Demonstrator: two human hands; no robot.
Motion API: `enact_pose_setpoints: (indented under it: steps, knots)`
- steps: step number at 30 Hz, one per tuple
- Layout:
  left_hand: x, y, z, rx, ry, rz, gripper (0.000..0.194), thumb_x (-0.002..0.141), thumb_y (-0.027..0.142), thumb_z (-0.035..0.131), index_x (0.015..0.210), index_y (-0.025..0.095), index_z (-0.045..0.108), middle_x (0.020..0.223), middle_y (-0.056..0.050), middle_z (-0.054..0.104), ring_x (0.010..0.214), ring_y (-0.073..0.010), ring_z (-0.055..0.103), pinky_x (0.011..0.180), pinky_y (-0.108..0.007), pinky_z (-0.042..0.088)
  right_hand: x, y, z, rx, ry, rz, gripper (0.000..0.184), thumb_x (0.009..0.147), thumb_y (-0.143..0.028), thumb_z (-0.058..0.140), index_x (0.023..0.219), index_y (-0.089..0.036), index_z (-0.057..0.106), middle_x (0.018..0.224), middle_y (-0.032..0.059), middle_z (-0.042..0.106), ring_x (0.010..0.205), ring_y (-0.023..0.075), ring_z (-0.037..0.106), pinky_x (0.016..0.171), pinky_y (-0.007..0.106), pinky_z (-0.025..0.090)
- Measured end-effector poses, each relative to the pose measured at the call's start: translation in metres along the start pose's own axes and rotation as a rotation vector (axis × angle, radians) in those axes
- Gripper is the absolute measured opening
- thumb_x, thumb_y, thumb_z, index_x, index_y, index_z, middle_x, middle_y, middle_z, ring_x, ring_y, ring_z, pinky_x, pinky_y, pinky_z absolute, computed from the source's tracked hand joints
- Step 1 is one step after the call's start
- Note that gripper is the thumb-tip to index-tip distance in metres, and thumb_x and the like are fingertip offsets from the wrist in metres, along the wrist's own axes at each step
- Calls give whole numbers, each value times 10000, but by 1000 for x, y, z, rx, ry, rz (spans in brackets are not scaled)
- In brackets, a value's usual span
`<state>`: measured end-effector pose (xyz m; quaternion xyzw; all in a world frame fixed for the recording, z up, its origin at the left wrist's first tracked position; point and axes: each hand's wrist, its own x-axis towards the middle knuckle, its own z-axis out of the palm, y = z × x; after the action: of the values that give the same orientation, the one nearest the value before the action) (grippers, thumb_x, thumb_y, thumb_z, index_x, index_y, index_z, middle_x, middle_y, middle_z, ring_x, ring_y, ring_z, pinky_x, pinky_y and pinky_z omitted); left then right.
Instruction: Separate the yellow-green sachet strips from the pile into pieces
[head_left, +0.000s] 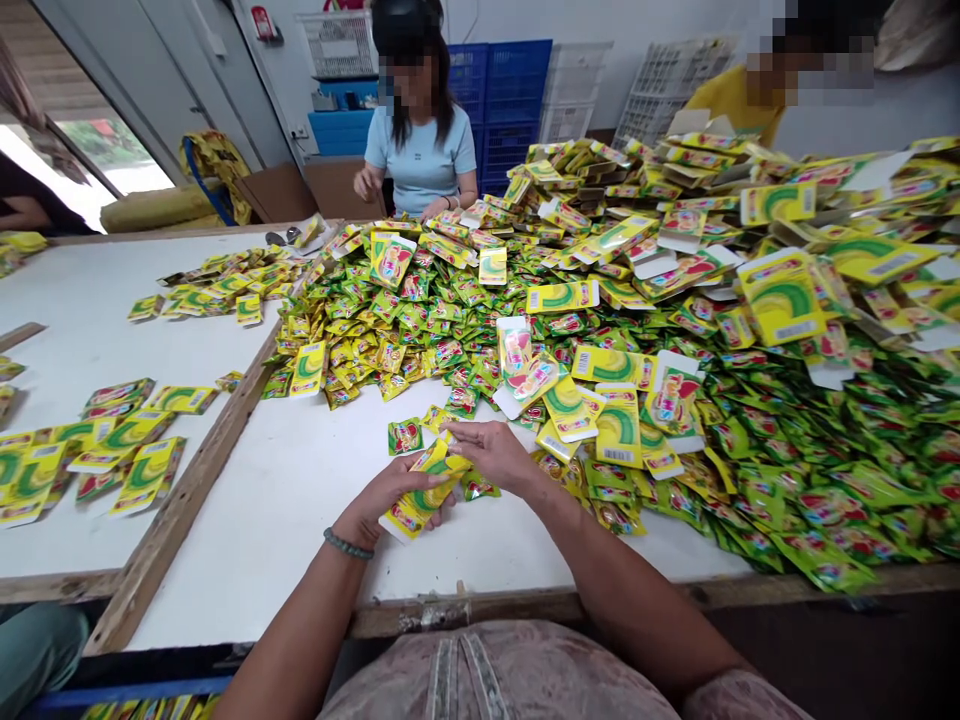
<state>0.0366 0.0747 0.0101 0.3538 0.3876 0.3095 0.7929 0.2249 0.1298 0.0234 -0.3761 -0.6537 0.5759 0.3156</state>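
My left hand [390,497] is wrapped round a small yellow carton [421,496] with a green curved print, tilted above the white tabletop. At the carton's far end, the fingers of my right hand [491,452] are pressed together over its edge. Whether a sachet lies under those fingers is hidden. Just beyond the carton lies a green sachet [405,436] with a red print, and another green sachet [480,487] rests under my right hand. Flat yellow cartons [619,425] lie to the right of my right hand.
A large heap of green sachets [832,510] and cartons covers the right and back. Wooden strips [202,480] divide the table; more cartons [150,470] lie left of them. A person in a light blue shirt [421,155] sits opposite. Another person in yellow [724,100] is behind the heap.
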Motion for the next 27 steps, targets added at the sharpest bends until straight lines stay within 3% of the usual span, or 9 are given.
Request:
enact_pose_setpoints:
  steps: [3, 7, 11, 15, 19, 24, 27]
  knots:
    - [-1, 2, 0, -52, 18, 16, 340, 757, 277, 636, 1040, 141, 506, 791, -104, 678, 515, -178, 617, 466, -271, 476, -1, -1, -3, 97, -111, -22, 475, 789, -317, 609, 1242, -190, 544, 1260, 41, 553, 1121, 244, 563, 961, 408, 461]
    - [-1, 3, 1, -20, 53, 19, 363, 730, 252, 668, 1032, 134, 506, 792, -107, 681, 512, -181, 622, 477, -279, 482, 0, 6, 3, -114, 17, -102, 476, 759, -241, 646, 1226, -252, 556, 1263, 2, 542, 1172, 241, 523, 1017, 408, 407]
    - [2, 0, 1, -5, 79, 0, 361, 690, 248, 705, 976, 134, 516, 799, -104, 680, 521, -191, 631, 484, -290, 493, 0, 9, 6, -252, 82, -57, 475, 729, -231, 674, 1194, -255, 586, 1208, 14, 585, 1112, 267, 569, 977, 412, 442]
    - [0, 0, 2, -44, 40, -14, 357, 704, 248, 693, 1002, 126, 538, 807, -105, 683, 566, -197, 649, 516, -288, 508, -1, 3, -5, -91, -71, -39, 407, 806, -333, 595, 1196, -218, 584, 1209, 26, 590, 1104, 250, 575, 958, 395, 457]
    - [-3, 1, 2, -18, 13, -20, 336, 712, 239, 688, 999, 110, 570, 820, -110, 686, 589, -193, 655, 539, -279, 512, 1, 8, -7, -46, 9, 34, 397, 749, -389, 656, 1098, -200, 656, 1074, 45, 673, 995, 276, 633, 883, 423, 507]
    - [-3, 1, 3, -27, 24, -13, 328, 705, 236, 693, 987, 118, 573, 804, -101, 688, 572, -193, 648, 528, -280, 506, 3, 13, 1, 5, 79, 65, 391, 668, -373, 727, 1032, -233, 692, 1069, 33, 678, 990, 285, 634, 874, 422, 511]
    - [-2, 0, 4, -43, 35, 5, 323, 712, 233, 685, 992, 118, 574, 814, -104, 688, 588, -188, 649, 533, -272, 504, 1, 5, -1, 167, 26, 90, 434, 683, -418, 701, 1057, -199, 680, 1064, 52, 681, 982, 271, 636, 882, 417, 498]
